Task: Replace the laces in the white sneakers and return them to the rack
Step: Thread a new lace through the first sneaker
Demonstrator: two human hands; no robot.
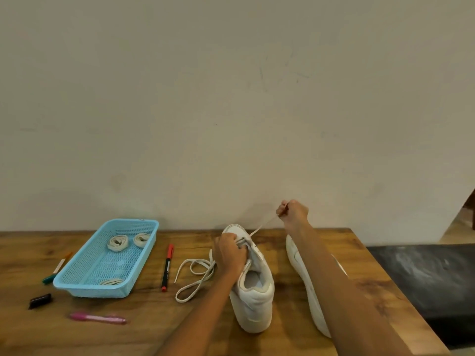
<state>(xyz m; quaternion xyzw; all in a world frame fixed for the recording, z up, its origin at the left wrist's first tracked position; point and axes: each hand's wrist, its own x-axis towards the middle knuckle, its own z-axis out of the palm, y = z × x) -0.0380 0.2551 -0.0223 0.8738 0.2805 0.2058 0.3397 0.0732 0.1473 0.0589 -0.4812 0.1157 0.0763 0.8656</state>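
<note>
A white sneaker (254, 286) stands upright on the wooden table (128, 335), heel toward me. My left hand (230, 253) grips its upper at the eyelets. My right hand (293, 211) is raised beyond the toe, pinching one end of a white lace (262, 227) that runs taut from the eyelets. The rest of the lace (192, 278) lies looped on the table left of the shoe. The second white sneaker (303, 276) lies on its side to the right, partly hidden by my right forearm.
A light blue mesh basket (84, 281) at the left holds three coiled laces (118, 242). Around it lie a red marker (167, 268), a pink pen (99, 317), a green-capped marker (55, 271) and a small dark object (39, 300). The wall rises just behind the table.
</note>
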